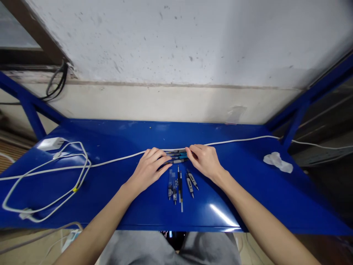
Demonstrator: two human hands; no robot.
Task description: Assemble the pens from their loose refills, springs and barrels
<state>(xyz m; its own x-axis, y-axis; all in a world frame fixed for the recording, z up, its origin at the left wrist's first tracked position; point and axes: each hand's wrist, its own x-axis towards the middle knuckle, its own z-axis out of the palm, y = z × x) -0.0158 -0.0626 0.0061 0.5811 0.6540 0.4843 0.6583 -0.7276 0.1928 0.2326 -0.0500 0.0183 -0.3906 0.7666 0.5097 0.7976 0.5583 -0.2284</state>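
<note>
Several pens [179,157], some with blue-green parts, lie crosswise in a row between my two hands. At their left ends is my left hand [150,167], fingers bent and thumb against the pens. My right hand [204,159] is curled, with its thumb and fingers closed at the right ends. Just below lie disassembled pen parts: clear barrels [170,184], thin dark refills [180,187] and grey-and-black grip sections with pointed tips [190,184]. My fingers partly hide the pen ends.
A white cable [118,161] runs across the blue table [124,209] behind the pens. Coiled cable [82,176] and a white adapter [51,144] lie left. Crumpled white plastic [278,162] lies right. Blue frame bars [299,114] and a wall [165,103] bound the table.
</note>
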